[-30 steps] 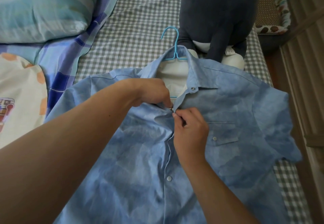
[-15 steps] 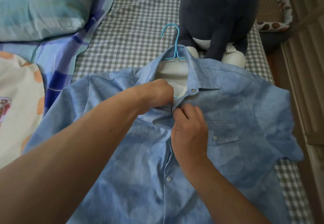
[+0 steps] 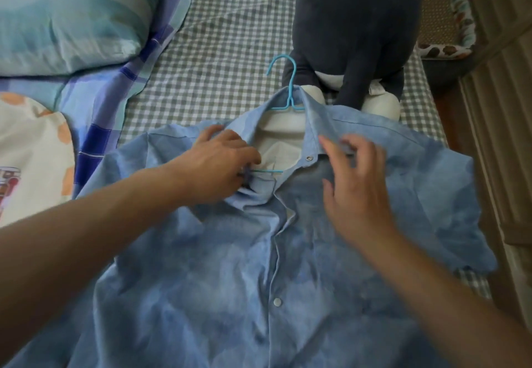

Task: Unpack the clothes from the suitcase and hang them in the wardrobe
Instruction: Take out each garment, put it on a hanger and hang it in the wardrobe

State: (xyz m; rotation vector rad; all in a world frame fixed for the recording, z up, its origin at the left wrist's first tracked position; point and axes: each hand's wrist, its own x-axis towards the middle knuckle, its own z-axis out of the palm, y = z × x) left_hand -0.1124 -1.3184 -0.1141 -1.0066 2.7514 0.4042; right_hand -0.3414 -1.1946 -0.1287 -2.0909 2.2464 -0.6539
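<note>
Two bare hands work at the collar of a light blue shirt laid flat on a bed, a turquoise hanger already threaded inside it.

Left hand is closed on the left collar flap, fingers pinching fabric near the hanger's lower bar. Right hand hovers open with spread fingers over the right collar, blurred, gripping nothing. Only the hanger's hook pokes out past the neckline, onto the grey checked sheet. A dark plush toy sits just beyond the hook; a striped pillow lies at upper left. Likely risk: the top snap looks unfastened, so lifting by the hook could let the shirt slide off one shoulder. No brand, label or readable writing shows; a printed cloth at the left edge carries a picture too cropped to read.
</note>
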